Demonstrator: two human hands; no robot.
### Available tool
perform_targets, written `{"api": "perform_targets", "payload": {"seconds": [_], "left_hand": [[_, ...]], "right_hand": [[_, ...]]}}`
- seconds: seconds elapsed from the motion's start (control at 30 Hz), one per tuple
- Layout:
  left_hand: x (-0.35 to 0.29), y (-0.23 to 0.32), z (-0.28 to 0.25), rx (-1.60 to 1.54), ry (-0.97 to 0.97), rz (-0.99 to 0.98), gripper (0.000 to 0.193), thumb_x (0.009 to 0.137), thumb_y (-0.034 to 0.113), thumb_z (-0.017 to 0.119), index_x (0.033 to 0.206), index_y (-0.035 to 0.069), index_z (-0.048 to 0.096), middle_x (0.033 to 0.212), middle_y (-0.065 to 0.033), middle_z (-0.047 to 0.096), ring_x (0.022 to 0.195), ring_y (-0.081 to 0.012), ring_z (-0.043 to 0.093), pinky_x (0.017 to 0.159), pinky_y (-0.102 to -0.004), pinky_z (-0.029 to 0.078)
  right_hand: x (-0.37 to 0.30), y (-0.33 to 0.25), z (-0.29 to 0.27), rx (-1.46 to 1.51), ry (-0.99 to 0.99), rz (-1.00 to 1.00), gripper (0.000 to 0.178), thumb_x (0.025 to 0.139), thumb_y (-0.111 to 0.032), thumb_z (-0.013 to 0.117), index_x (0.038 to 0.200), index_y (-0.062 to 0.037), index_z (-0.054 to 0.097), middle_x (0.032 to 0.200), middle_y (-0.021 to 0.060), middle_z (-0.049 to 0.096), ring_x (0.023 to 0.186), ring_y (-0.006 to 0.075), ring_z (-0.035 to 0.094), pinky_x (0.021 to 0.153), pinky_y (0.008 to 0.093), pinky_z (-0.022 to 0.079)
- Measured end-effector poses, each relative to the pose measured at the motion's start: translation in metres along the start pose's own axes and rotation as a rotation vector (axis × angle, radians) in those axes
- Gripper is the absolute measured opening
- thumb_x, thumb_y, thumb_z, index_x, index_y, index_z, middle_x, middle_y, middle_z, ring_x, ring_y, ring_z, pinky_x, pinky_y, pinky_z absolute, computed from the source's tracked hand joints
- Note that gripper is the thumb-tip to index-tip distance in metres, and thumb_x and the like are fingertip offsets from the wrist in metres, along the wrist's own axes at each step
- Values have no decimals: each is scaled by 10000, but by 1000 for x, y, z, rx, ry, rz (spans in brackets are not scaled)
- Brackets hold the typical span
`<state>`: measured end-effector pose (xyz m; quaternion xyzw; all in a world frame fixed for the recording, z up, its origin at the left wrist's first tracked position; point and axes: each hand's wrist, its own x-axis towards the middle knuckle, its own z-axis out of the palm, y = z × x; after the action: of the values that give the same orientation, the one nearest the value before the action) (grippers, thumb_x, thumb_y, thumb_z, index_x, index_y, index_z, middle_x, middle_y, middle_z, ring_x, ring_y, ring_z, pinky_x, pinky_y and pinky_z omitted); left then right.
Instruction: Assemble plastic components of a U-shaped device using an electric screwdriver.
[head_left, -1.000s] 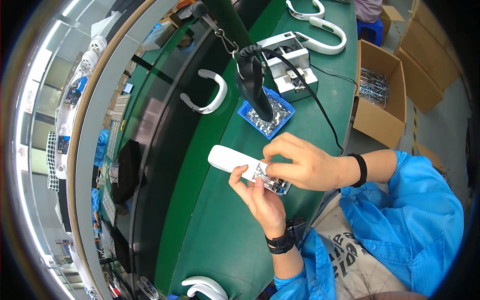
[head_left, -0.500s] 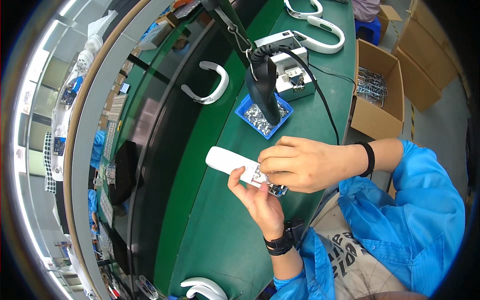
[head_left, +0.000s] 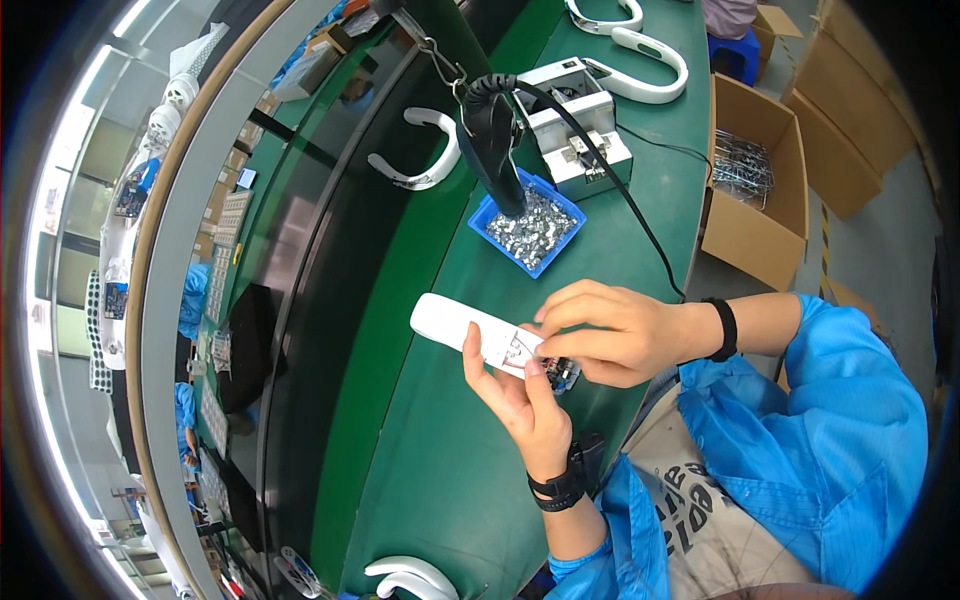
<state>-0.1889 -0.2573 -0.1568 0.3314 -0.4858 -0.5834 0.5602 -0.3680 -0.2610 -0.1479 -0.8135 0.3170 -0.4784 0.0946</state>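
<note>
White housing (head_left: 455, 318) is over the green surface (head_left: 430, 470), in front of the person's body. The left grip (head_left: 525, 410), a bare hand, is closed on its lower side, with thumb and fingers touching it. The right grip (head_left: 625, 335) has its bent fingertips at the opened part of the housing, beside the small circuit board (head_left: 565, 375); I cannot tell if these fingers pinch something. Beyond the hands stands a blue tray (head_left: 562, 246) filled with small metal pieces (head_left: 545, 228), and a black handheld tool (head_left: 490, 150) hangs above it. Near this tray is a metal device (head_left: 622, 160). One white curved piece (head_left: 445, 168) lies farther to the left.
</note>
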Motion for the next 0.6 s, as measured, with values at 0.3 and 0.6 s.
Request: {"api": "perform_targets", "payload": {"seconds": [0.3, 0.6], "left_hand": [[-1, -2, 1, 121, -3, 50, 737, 1033, -67, 456, 1671, 89, 122, 1206, -213, 616, 1064, -232, 617, 966, -366, 507], [0, -4, 9, 194, 43, 96, 722, 1024, -82, 448, 1667, 57, 149, 1341, -241, 556, 1168, -263, 598, 1012, -401, 516]], "right_hand": [[-7, 0, -4, -167, -6, -150, 423, 722, -40, 775, 1143, -42, 736, 1245, 139, 646, 1144, 329, 667, 785, 406, 557], [7, -16, 4, -305, -20, -27, 244, 758, -60, 735, 997, -20, 708, 1236, 140, 648, 1212, 314, 636, 850, 388, 526]]}}
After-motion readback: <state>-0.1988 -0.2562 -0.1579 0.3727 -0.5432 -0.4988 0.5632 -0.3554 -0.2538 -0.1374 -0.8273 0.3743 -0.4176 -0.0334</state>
